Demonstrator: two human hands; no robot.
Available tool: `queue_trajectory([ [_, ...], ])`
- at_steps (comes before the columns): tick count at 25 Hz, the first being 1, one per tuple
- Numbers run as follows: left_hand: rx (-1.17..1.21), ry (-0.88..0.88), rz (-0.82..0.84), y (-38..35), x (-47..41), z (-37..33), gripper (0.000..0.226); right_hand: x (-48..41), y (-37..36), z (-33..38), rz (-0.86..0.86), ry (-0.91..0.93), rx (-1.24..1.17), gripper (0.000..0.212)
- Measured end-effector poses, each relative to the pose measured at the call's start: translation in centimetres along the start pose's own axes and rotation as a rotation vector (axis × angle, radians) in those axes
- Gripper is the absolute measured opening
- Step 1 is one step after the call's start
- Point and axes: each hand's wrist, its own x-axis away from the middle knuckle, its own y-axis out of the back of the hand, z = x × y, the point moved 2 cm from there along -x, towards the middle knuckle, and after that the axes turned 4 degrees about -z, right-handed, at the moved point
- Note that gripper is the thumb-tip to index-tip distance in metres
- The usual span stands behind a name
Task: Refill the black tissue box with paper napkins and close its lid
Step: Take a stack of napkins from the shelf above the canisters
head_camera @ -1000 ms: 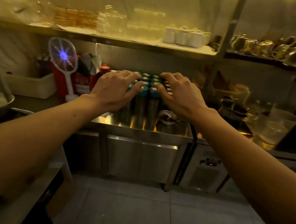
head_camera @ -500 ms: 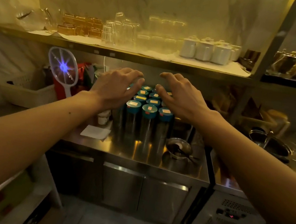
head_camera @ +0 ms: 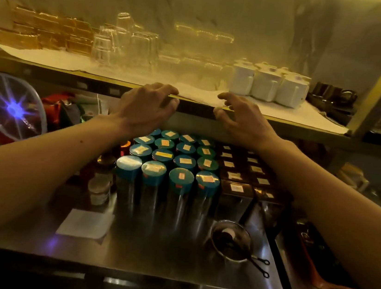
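Tissue box and napkins are nowhere in view, so the refill looks unstarted: both hands, left hand (head_camera: 146,107) and right hand (head_camera: 242,119), hover empty with fingers spread and curled at the front edge of the shelf (head_camera: 284,125), above the counter (head_camera: 157,256).

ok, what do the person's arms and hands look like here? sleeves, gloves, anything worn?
Both forearms are bare to the frame edge: no sleeves in view. The left hand and right hand are bare too, no gloves, and no rings, watch or wristband show. The left forearm has a small dark mole. Warm, dim lighting hides finer detail.
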Motion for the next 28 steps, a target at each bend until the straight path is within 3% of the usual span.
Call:
queue_trajectory([
  [9, -0.021, -0.061, 0.060, -7.2, -8.2, 4.7, 0.049, -10.3, -4.2, -7.2, 0.023, 0.051, 0.023, 0.046],
  [14, -0.013, 0.160, 0.163, -8.6, -13.0, 8.7, 0.051, -16.9, -4.4, -13.2, 0.179, -0.032, -0.138, 0.040],
  [18, 0.034, 0.302, 0.431, -9.4, -15.1, 11.4, 0.055, -19.6, -5.0, -17.1, 0.394, -0.193, -0.321, 0.035],
  [25, 0.200, 0.151, 0.473, -8.9, -16.8, 12.9, 0.042, -20.2, -6.0, -18.4, 0.543, -0.145, -0.471, 0.048],
  [28, 0.230, 0.090, 0.436, -9.3, -16.7, 13.3, 0.057, -21.0, -6.0, -18.2, 0.603, -0.154, -0.458, 0.048],
])
